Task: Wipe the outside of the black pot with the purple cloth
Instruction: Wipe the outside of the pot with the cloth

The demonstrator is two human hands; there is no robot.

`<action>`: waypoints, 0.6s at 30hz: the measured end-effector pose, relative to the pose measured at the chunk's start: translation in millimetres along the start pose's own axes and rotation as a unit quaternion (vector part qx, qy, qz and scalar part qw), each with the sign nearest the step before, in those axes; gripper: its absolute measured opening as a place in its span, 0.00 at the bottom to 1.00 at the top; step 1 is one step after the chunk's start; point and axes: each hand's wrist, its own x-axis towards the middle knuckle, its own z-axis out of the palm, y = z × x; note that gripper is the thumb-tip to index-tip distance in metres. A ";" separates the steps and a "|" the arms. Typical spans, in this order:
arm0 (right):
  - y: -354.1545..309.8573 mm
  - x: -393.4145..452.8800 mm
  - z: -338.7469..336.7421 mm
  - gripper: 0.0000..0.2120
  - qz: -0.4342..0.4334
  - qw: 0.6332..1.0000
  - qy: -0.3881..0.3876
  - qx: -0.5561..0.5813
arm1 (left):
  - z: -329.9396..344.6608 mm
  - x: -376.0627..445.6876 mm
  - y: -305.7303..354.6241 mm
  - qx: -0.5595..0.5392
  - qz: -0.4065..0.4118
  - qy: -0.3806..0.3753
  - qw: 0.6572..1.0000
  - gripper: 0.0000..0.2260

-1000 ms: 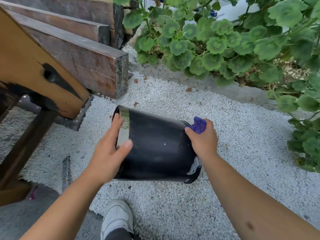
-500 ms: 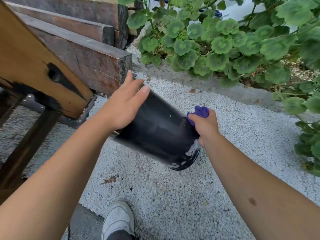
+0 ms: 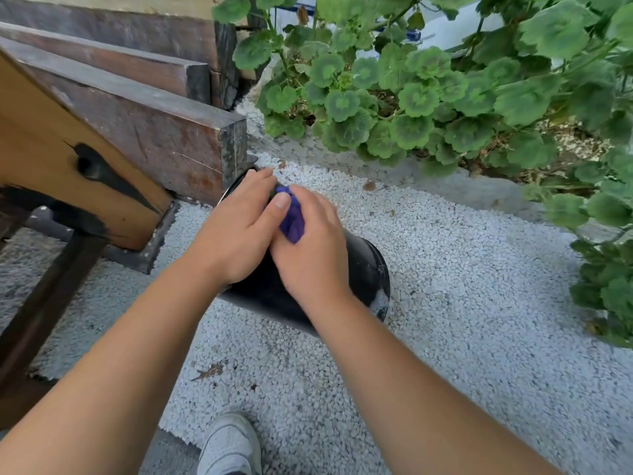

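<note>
The right hand (image 3: 310,248) had its grip closed around the bunched purple cloth (image 3: 292,219), pressing it against the upper side of the black pot (image 3: 368,269). The left hand (image 3: 239,231) lay flat with straight fingers on the pot beside it, thumb touching the cloth, holding nothing. The pot was tilted on its side above white gravel (image 3: 445,269), its rim near a dark wooden beam (image 3: 164,132). Green round-leaved plants (image 3: 428,97) grew beyond. A white shoe (image 3: 229,443) showed below.
</note>
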 end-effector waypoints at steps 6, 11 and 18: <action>61.3 4.3 -8.2 0.17 0.026 0.994 0.018 -0.104 | -3.4 -9.8 -18.4 0.007 -0.062 0.007 0.998 0.32; 131.7 10.3 -42.2 0.15 0.112 0.981 0.047 -0.153 | -3.3 -10.4 -20.4 0.006 -0.074 0.004 0.997 0.32; 160.3 20.6 -69.6 0.02 0.277 0.954 0.097 -0.068 | 5.6 -12.1 -8.0 0.008 -0.045 -0.003 0.999 0.32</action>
